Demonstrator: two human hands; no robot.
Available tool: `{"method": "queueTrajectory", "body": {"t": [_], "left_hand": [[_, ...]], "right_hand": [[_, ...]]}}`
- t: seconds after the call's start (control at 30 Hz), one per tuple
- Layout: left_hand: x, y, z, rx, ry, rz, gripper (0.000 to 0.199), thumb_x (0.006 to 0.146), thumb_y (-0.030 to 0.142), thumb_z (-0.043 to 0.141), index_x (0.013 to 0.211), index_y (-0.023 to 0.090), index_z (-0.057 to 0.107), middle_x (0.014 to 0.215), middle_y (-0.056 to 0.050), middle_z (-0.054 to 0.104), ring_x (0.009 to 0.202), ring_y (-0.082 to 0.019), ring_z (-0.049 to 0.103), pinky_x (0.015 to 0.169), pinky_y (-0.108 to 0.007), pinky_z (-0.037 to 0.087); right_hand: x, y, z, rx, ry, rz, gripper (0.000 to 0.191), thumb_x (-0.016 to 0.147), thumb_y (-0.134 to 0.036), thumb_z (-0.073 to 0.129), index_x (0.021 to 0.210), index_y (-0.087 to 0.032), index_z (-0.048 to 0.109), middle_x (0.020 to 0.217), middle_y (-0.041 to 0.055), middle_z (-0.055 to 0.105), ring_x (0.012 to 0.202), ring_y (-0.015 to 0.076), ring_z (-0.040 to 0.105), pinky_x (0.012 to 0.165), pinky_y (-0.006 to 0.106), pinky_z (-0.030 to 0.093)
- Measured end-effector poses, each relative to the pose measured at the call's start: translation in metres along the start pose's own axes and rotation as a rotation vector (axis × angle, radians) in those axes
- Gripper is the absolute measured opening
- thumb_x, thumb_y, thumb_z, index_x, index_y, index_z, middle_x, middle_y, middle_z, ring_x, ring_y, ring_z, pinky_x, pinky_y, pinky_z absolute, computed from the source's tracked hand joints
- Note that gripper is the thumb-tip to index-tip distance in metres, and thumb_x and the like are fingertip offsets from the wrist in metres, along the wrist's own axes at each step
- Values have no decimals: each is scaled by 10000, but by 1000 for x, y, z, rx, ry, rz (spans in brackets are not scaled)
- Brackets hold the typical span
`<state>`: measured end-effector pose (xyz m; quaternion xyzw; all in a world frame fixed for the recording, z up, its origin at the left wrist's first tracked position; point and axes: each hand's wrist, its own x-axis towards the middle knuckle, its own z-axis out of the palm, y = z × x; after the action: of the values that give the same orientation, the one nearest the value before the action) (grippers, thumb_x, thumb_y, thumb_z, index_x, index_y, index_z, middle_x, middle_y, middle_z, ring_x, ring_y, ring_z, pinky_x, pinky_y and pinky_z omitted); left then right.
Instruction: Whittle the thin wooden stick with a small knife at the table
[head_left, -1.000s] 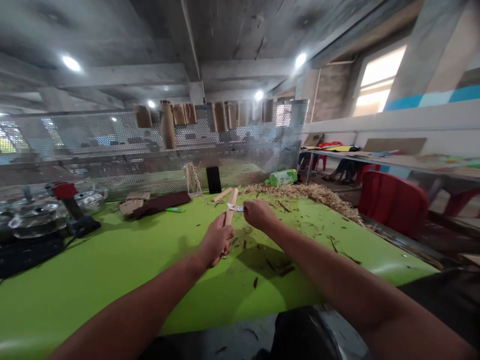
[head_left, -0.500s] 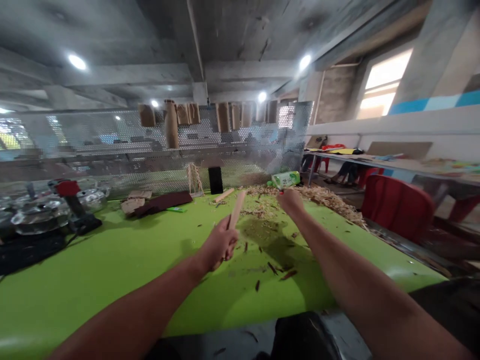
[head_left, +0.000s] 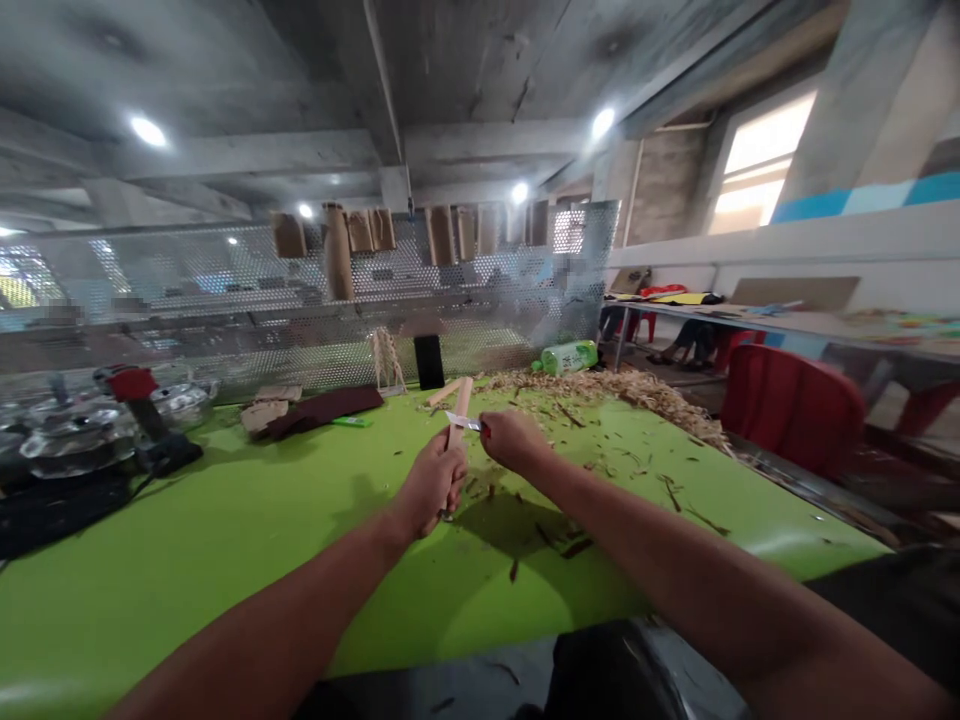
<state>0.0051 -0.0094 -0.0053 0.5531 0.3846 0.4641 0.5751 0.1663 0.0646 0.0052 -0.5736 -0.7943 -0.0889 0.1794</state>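
A pale flat wooden stick (head_left: 465, 396) stands up at a slant from my left hand (head_left: 435, 478), whose fingers are wrapped round its lower part. My right hand (head_left: 514, 440) is closed on a utility knife with a red part. The knife's blade (head_left: 463, 422) lies across the stick just above my left fingers. Both hands are over the green tabletop (head_left: 300, 510). Dark slivers and shavings lie beneath and to the right of them.
Wood shavings (head_left: 660, 398) pile along the right edge, near a green bottle (head_left: 568, 357). At the back are a black slab (head_left: 430, 362), another stick and brown sheets (head_left: 326, 408). A red-and-black tool (head_left: 142, 410) stands left. A red chair (head_left: 791, 405) is at the right.
My right hand has moved left and slightly down, bringing the blade against the stick. The stick in my left hand has shifted slightly left.
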Motion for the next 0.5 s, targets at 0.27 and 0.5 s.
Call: {"method": "queueTrajectory", "body": {"t": [0.27,0.5], "left_hand": [[-11,4,5,32,-38,-81,569,907,302,509,1437,186,338,602,94,412,372,-37,283,331,-145,272],[-26,9,14,215,-200,11,612,902,377,555,1455,191,369,683,57,484,413,-34,354,359,-146,360]], "right_hand": [[13,25,-8,-6,30,130,309,898,-258,440,968,-175,730,912,135,737,796,216,674,657,264,405],[30,84,-6,184,-51,496,343,887,-257,471,1073,-116,721,985,203,719,860,264,682,667,295,449]]}}
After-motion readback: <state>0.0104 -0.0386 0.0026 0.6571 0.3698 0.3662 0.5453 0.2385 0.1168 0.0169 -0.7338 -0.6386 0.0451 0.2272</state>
